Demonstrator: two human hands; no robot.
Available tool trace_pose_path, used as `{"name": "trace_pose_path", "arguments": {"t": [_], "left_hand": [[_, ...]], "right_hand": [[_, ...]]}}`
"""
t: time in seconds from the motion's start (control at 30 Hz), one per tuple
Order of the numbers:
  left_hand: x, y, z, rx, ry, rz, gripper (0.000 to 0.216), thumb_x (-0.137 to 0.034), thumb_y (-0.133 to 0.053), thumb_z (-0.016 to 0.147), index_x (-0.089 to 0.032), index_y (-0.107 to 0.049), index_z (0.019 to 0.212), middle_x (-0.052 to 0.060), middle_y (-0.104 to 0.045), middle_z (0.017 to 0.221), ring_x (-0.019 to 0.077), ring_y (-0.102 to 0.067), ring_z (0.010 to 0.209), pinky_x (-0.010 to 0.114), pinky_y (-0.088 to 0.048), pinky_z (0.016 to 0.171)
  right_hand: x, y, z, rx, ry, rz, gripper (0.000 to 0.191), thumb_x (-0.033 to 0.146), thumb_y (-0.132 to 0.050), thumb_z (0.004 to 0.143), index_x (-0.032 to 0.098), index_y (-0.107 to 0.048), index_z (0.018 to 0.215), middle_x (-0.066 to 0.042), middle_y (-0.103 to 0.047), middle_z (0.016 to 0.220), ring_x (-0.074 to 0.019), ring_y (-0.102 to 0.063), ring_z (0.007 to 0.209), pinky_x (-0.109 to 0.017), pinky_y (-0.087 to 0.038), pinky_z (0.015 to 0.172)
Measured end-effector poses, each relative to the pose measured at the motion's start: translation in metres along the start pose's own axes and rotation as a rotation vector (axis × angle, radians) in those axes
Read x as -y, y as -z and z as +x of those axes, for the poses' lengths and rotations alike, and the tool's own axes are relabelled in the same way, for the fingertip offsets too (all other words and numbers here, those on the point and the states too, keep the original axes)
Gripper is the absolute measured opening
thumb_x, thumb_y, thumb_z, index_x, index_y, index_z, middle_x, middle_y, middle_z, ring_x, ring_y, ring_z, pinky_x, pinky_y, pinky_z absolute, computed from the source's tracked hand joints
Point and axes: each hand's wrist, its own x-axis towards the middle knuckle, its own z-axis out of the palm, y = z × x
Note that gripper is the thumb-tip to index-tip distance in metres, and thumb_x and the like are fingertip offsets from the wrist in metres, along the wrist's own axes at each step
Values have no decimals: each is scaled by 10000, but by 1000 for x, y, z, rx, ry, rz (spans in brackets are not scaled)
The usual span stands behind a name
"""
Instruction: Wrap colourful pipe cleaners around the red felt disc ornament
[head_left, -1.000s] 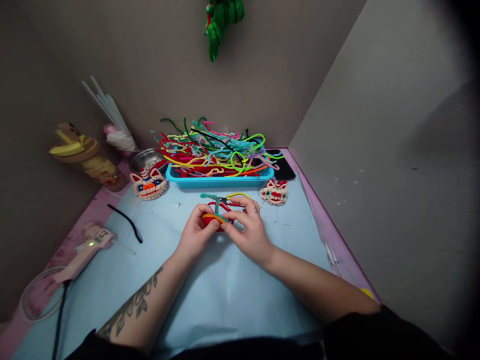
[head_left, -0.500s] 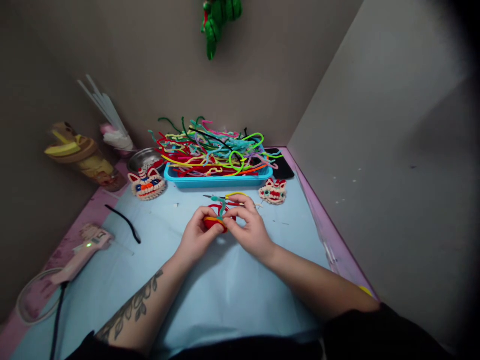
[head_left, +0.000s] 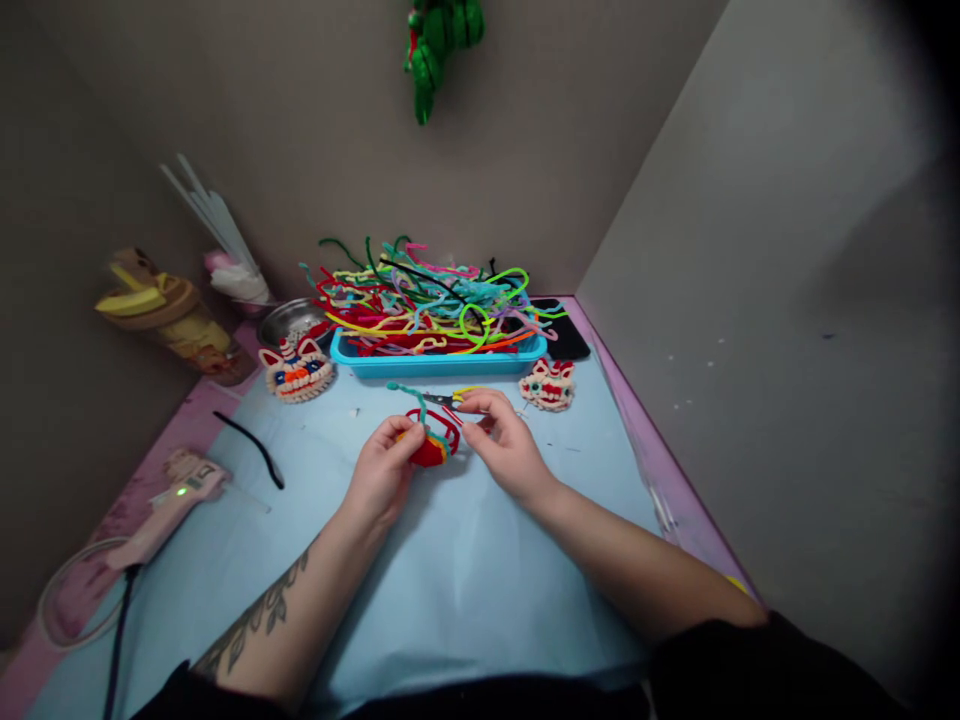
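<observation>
My left hand (head_left: 382, 465) pinches a small red piece (head_left: 429, 455) of fuzzy pipe cleaners with an orange-yellow band along its edge. A teal pipe cleaner (head_left: 422, 405) rises from this piece and bends to the left, and a red loop shows behind it. My right hand (head_left: 504, 440) is curled around the handles of small pliers (head_left: 441, 400) with dark jaws, just beyond the piece. One handle looks yellow, the other red. The right fingers partly hide the handles.
A blue tray (head_left: 442, 369) heaped with coloured pipe cleaners stands at the back. Two lion-head pieces, one on the left (head_left: 298, 372) and one on the right (head_left: 548, 386), flank it. A pink glue gun (head_left: 169, 505), a black strip (head_left: 251, 447), a metal bowl (head_left: 289, 322) and a phone (head_left: 564, 332) lie around.
My right hand has let go of the red piece and moved right, onto the pliers' handles. The left hand has tilted the piece, and the teal pipe cleaner now leans left.
</observation>
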Motion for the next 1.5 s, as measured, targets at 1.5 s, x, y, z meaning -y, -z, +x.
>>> {"name": "trace_pose_path", "arguments": {"t": [1.5], "left_hand": [[-20,24,15,-24,-270,348,457,-325,-793,606,-170,-591,986,56,-619,1020,156,-588,878,271,-461,767]], "right_hand": [[-10,0,9,280,-708,755,358,199,-807,568,154,-652,888,2,-678,640,-53,-530,480,-168,-362,460]]}}
